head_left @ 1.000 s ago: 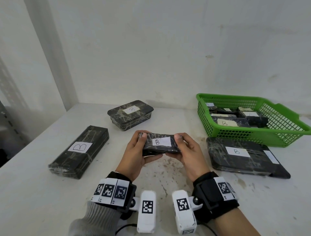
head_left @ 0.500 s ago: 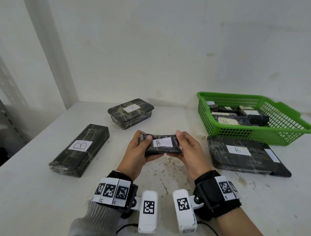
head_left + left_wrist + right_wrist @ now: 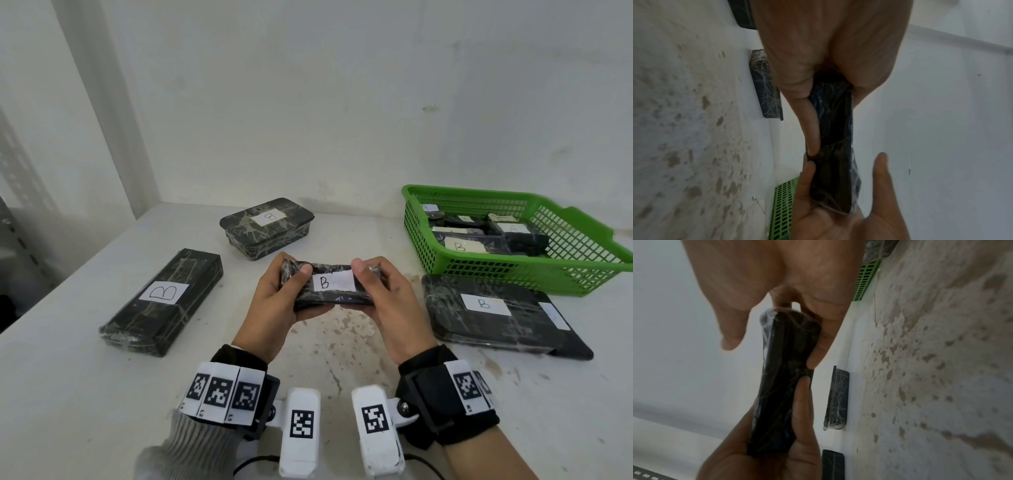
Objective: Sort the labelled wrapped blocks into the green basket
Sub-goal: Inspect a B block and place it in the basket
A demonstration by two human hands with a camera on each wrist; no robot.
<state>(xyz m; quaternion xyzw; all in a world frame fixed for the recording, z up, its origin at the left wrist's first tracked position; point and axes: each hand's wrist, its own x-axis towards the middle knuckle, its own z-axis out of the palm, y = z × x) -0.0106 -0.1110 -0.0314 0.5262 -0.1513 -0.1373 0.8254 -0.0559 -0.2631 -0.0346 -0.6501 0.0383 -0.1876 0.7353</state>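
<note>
Above the stained white table (image 3: 102, 394), the left hand (image 3: 274, 305) and the right hand (image 3: 390, 305) are gripping opposite ends of a black wrapped block (image 3: 329, 286) labelled B, thumbs on top and fingers curling underneath, hiding both its ends. Behind to the right, the green basket (image 3: 513, 274) is holding several wrapped blocks whose labels are hard to read, and its far corner is running off the head view's edge.
</note>
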